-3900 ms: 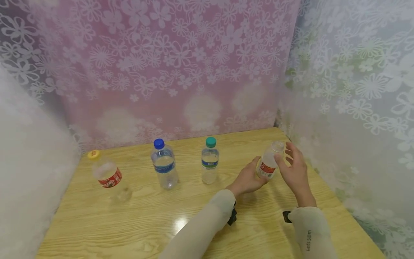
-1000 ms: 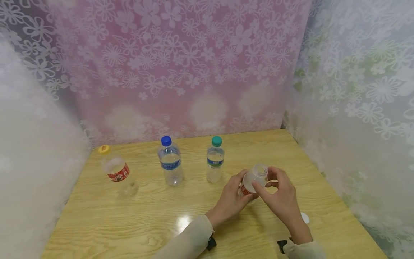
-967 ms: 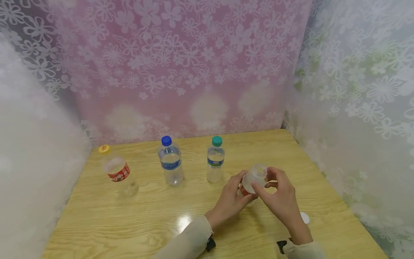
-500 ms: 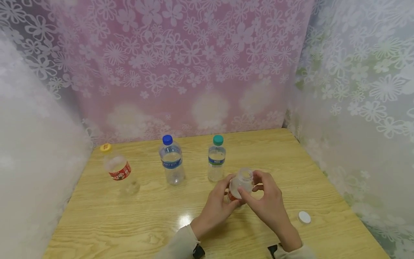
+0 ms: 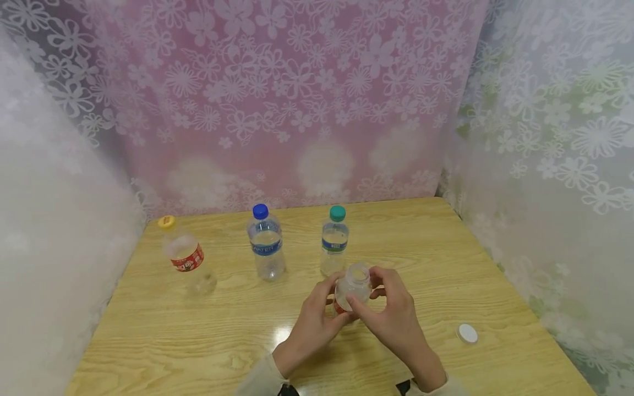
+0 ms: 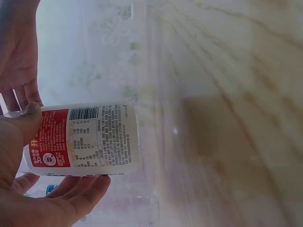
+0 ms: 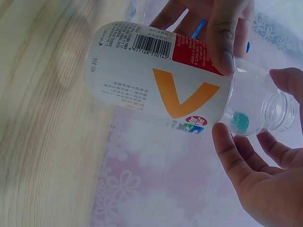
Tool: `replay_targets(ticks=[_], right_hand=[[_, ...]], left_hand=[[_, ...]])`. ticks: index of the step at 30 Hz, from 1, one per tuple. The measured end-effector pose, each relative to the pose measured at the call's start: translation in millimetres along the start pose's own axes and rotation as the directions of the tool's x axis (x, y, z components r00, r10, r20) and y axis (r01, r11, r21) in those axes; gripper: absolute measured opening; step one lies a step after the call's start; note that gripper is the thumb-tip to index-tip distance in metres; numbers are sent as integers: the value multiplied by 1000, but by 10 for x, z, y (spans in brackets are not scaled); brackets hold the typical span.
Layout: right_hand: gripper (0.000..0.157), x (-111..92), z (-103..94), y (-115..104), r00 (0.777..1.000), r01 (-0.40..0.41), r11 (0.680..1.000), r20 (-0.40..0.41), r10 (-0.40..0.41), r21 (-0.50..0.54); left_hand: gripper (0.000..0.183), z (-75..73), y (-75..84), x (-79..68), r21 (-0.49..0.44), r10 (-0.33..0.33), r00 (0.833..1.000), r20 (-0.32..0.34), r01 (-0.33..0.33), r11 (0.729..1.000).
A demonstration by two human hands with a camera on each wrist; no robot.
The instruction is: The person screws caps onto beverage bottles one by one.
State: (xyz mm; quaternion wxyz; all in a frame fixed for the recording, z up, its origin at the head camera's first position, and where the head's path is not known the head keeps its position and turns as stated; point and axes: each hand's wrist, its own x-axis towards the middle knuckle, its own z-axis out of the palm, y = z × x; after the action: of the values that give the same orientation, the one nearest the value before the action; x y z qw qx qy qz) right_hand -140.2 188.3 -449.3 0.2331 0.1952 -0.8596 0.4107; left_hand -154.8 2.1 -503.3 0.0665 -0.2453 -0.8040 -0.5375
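Note:
An uncapped clear plastic bottle point(image 5: 354, 289) with a white and red label is between both hands, in front of the teal-capped bottle. My left hand point(image 5: 311, 323) grips its labelled body; in the left wrist view the thumb lies across the red part of the label point(image 6: 56, 137). My right hand point(image 5: 393, 316) holds the bottle's shoulder, thumb on the near side and fingers on the far side, just below the open mouth point(image 7: 281, 111). The bottle is upright with a slight tilt. Whether its base touches the table I cannot tell. A white cap point(image 5: 467, 333) lies on the table, right of my right hand.
Behind stand a teal-capped water bottle point(image 5: 334, 245), a blue-capped water bottle point(image 5: 267, 247) and, farther left, a yellow-capped bottle with a red label point(image 5: 187, 258). Flowered curtains point(image 5: 307, 99) enclose the wooden table point(image 5: 198, 341) at the back and sides.
Both hands have brought the bottle from the table's right side leftward and nearer. The right hand, earlier loose beside the bottle's neck, now holds its shoulder. The white cap has come into sight.

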Motion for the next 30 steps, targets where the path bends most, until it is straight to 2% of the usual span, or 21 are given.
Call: replay_targets(ticks=[7, 15, 17, 23, 25, 30], right_hand=[[58, -86, 169, -125, 999, 17, 998, 32, -19, 64], [57, -184, 370, -261, 995, 12, 993, 97, -23, 114], [57, -191, 407, -290, 995, 27, 992, 94, -39, 126], [54, -182, 492, -348, 992, 87, 986, 74, -98, 139], [55, -182, 507, -360, 993, 87, 987, 72, -97, 136], [55, -185, 520, -365, 993, 84, 988, 77, -94, 127]], left_hand=[[83, -163, -20, -229, 21, -31, 999, -33, 32, 999], [80, -322, -69, -516, -17, -80, 994, -77, 79, 997], [80, -354, -75, -562, -20, -84, 993, -84, 82, 996], [81, -429, -73, -643, -39, -152, 983, -104, 148, 988], [82, -440, -76, -654, -30, -147, 984, -102, 145, 989], [85, -439, -96, -662, 34, -88, 991, -98, 91, 995]])
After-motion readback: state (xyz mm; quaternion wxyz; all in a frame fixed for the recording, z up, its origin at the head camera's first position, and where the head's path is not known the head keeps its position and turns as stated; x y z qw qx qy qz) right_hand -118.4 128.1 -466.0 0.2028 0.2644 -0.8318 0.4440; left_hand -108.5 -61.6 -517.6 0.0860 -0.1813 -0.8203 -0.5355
